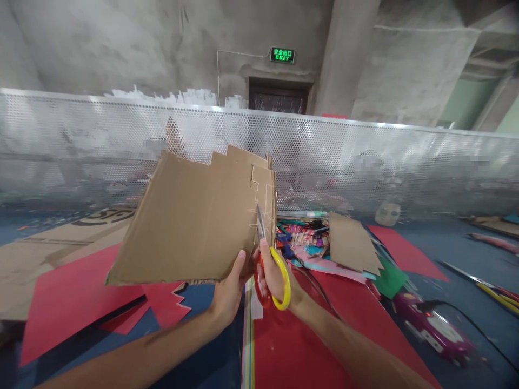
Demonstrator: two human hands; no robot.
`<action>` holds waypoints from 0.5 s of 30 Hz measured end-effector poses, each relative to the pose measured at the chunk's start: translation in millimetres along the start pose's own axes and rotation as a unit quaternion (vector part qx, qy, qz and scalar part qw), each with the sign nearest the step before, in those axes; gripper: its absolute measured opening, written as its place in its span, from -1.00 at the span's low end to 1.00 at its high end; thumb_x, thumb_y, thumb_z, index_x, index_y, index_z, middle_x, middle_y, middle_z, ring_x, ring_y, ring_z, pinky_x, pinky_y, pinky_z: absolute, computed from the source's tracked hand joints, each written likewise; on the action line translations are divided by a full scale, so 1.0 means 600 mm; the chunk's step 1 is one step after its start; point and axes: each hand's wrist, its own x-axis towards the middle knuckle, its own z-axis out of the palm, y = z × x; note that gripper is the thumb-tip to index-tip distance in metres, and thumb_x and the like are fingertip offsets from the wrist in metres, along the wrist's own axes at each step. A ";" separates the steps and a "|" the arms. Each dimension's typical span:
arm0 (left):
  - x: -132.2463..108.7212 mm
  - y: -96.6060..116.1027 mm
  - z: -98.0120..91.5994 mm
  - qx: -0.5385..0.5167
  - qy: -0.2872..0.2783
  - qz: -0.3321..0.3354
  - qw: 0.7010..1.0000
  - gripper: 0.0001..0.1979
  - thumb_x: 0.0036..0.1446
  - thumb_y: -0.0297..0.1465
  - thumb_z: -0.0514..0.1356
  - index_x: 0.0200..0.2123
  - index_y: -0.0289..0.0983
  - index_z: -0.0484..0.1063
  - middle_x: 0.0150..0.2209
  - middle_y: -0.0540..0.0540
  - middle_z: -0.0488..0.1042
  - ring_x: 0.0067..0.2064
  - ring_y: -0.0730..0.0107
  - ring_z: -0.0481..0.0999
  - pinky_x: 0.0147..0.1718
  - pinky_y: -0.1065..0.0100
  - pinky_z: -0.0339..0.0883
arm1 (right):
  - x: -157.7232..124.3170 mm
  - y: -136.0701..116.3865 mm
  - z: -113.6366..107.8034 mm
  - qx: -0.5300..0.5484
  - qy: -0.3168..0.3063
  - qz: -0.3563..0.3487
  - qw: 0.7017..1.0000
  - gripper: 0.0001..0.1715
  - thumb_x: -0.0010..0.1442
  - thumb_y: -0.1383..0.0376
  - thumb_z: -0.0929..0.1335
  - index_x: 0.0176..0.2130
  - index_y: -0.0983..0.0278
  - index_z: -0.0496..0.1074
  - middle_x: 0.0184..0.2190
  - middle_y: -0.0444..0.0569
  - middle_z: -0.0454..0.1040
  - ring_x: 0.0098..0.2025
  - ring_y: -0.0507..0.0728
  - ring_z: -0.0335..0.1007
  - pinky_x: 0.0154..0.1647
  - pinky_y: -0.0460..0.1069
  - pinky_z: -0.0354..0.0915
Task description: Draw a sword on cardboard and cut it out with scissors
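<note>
A large brown cardboard sheet point(190, 216) is held up in front of me, its top edge cut in steps. Light outlines are drawn along its right side. My left hand point(229, 289) grips the sheet at its lower edge, thumb on the near face and the other fingers hidden behind it. My right hand point(273, 275) is closed round the handles of scissors point(280, 278), one handle yellow and one red. The scissor blades point upward and lie against the drawn lines near the sheet's right side. How far the blades are apart is hard to see.
Red paper point(77, 297) and more cardboard point(20, 265) lie at left. A red sheet point(324, 335) is below my right arm. Further right are a small cardboard piece point(352, 243), a purple power strip point(433, 327) with a cord, and other scissors point(478, 281). A perforated metal panel point(81, 140) stands behind.
</note>
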 end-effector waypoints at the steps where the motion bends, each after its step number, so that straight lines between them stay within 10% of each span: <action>1: -0.001 0.001 0.001 -0.004 0.004 -0.001 1.000 -0.54 0.00 -0.11 0.44 -0.07 -0.24 0.64 0.06 -0.18 0.64 0.16 -0.04 0.57 0.21 0.04 0.38 | 0.001 0.003 0.000 0.002 0.002 -0.005 1.000 -0.18 0.18 -0.41 0.22 -0.19 0.27 0.38 -0.68 -0.28 0.18 -0.78 -0.03 0.07 -0.85 -0.13 0.10; 15: -0.009 0.013 0.005 -0.029 -0.062 -0.040 0.997 -0.58 0.15 -0.08 0.34 -0.08 -0.26 0.67 0.02 -0.19 0.67 0.17 0.01 0.56 0.28 0.06 0.28 | -0.021 -0.021 -0.009 0.086 -0.061 -0.011 0.994 -0.17 0.08 -0.45 0.28 -0.23 0.23 0.37 -0.59 -0.21 0.31 -0.69 -0.02 0.18 -0.77 -0.15 0.16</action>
